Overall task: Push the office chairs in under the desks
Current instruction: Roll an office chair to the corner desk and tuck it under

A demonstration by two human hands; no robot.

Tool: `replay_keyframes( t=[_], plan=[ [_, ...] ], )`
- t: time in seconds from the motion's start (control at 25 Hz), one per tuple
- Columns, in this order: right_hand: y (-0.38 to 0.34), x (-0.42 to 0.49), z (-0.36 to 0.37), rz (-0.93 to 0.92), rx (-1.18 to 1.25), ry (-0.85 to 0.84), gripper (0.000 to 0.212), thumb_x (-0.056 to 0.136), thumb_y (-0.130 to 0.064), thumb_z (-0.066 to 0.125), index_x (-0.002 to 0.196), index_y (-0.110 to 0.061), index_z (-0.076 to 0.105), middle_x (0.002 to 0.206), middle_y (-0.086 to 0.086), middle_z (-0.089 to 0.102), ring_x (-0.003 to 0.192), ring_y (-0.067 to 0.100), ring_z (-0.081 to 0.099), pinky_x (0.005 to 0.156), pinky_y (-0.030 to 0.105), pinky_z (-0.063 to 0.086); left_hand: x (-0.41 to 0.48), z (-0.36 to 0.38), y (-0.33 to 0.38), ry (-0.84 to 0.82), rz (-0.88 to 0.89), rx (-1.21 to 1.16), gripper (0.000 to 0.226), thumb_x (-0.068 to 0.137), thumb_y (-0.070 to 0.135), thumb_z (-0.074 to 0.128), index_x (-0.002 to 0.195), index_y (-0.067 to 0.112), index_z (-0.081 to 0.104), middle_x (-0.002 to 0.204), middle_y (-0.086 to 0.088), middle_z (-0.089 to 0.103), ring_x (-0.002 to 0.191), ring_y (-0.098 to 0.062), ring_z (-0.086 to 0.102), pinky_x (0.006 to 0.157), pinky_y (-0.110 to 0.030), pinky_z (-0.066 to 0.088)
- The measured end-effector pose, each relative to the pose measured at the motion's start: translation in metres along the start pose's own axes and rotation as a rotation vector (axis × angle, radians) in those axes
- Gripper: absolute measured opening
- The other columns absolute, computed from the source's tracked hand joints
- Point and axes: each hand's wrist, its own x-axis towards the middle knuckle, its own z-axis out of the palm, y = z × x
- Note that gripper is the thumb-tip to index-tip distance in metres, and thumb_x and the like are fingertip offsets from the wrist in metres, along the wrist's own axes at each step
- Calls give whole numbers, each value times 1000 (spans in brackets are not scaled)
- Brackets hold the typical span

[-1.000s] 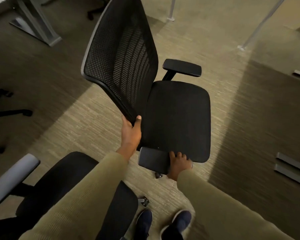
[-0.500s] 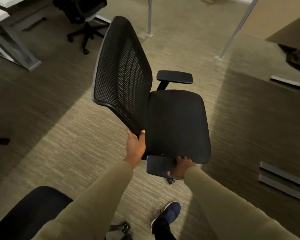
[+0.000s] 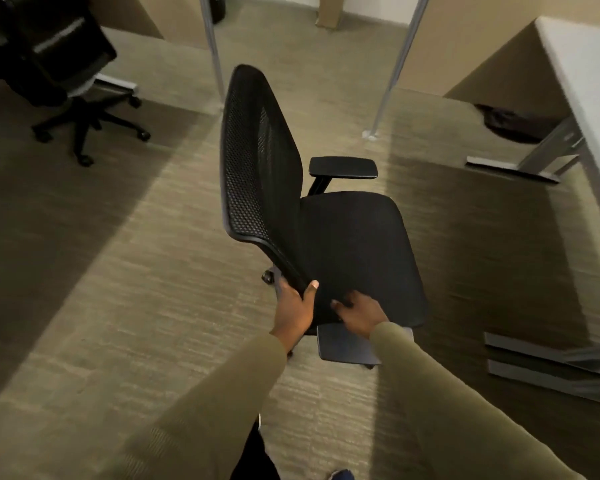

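Observation:
A black office chair [image 3: 354, 251] with a mesh backrest [image 3: 257, 168] stands on the carpet in front of me, its seat turned to the right. My left hand [image 3: 293, 310] grips the near lower edge of the backrest. My right hand [image 3: 359, 313] lies flat on the near part of the seat, fingers spread, just above the near armrest [image 3: 343, 348]. The far armrest [image 3: 342, 167] sticks out beyond the seat. A white desk [image 3: 589, 81] on grey legs stands at the right edge.
A second black office chair [image 3: 59, 74] on castors stands at the far left. Two thin metal poles [image 3: 213, 53] [image 3: 392, 74] rise from the floor behind the chair. Grey desk feet [image 3: 548, 365] lie on the carpet at right. A dark bag [image 3: 510, 124] lies under the desk.
The chair has rolled forward and I have followed it. My right hand left the near armrest and now rests on the seat. The chair behind me at lower left has dropped out of view.

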Motion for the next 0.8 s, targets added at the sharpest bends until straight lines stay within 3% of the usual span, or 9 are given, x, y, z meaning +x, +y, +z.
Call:
replay_keyframes(
  t=[0.08,0.16,0.28,0.36,0.44,0.56,0.68,0.8],
  plan=[
    [-50,19,-34,-45,143,162,49,95,-50,56,129,-15,60,129,10,64,122,31,56,95,34,44,37,-3,23,-193,41,145,65,100,31,60,151,7,28,144,-15,54,133,-32,53,96,-26,41],
    [-108,32,-71,-89,305,265,53,92,-59,55,127,-21,61,127,3,66,120,25,58,94,33,45,84,-22,55,-413,67,331,67,99,33,60,153,7,29,146,-16,50,135,-33,49,104,-33,40],
    [-186,48,-122,-181,485,380,58,87,-68,56,127,-27,60,122,-7,65,115,15,60,93,29,47,163,-61,122,-591,219,622,43,97,35,63,133,12,58,129,-10,65,119,-27,62,93,-30,47],
    [-229,64,-150,-233,500,427,67,85,-69,58,136,-26,53,131,-2,61,120,17,57,101,36,48,220,-86,177,-477,342,693,29,100,25,58,121,7,66,121,-14,70,113,-29,64,89,-33,48],
    [-264,85,-169,-260,393,445,80,83,-71,59,146,-24,42,141,5,51,127,24,51,104,40,45,271,-104,231,-264,465,687,27,103,17,50,112,-1,68,115,-23,70,110,-38,64,86,-40,46],
    [-298,131,-185,-213,153,465,91,85,-64,61,153,-18,24,149,11,39,131,34,45,103,48,44,331,-113,315,28,525,451,29,105,28,46,110,6,63,109,-19,68,104,-37,63,78,-35,40],
    [-317,184,-205,-106,35,465,93,89,-52,64,155,-12,12,153,14,32,133,39,42,102,53,43,374,-90,388,-3,731,466,41,106,39,43,132,11,56,134,-14,59,123,-32,56,97,-38,43],
    [-319,237,-238,-136,145,389,103,84,-40,70,157,-11,3,155,16,28,134,40,39,105,53,41,410,-44,429,-122,960,810,55,105,45,41,147,10,46,159,-14,37,148,-30,31,119,-48,30]
  ],
)
